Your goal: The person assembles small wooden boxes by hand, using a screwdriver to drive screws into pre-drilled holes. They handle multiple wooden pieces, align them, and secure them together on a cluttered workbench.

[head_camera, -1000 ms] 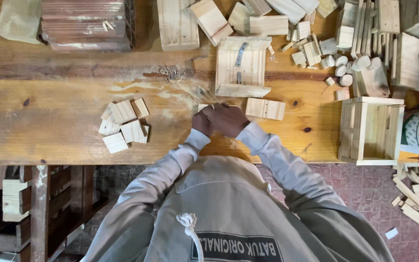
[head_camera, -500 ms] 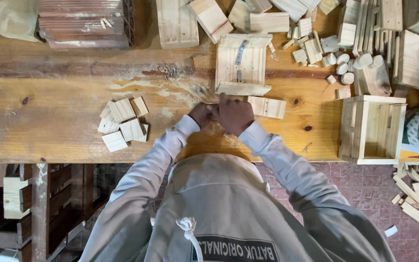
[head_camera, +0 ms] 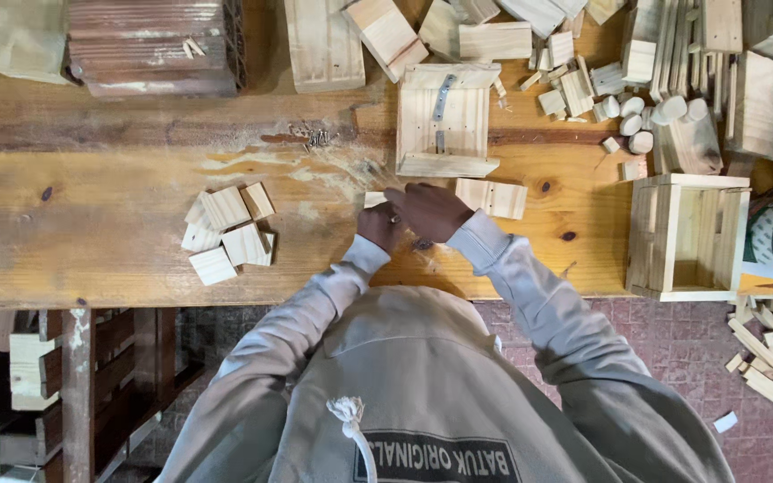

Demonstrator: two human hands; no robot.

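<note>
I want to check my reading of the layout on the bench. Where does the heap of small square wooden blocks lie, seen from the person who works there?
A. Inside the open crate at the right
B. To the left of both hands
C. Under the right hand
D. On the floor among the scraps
B: the small square wooden blocks lie on the bare workbench, well apart from the left hand and right hand, on the left.

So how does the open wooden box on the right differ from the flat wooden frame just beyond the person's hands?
The open wooden box is deeper, with slatted sides, and sits at the bench's right end; the flat wooden frame is shallow and lies mid-bench. The frame carries a metal strip across its boards; the box shows none. The frame is close beyond the right hand, while the box stands well clear of both hands. Both are pale, unfinished wood.
</note>
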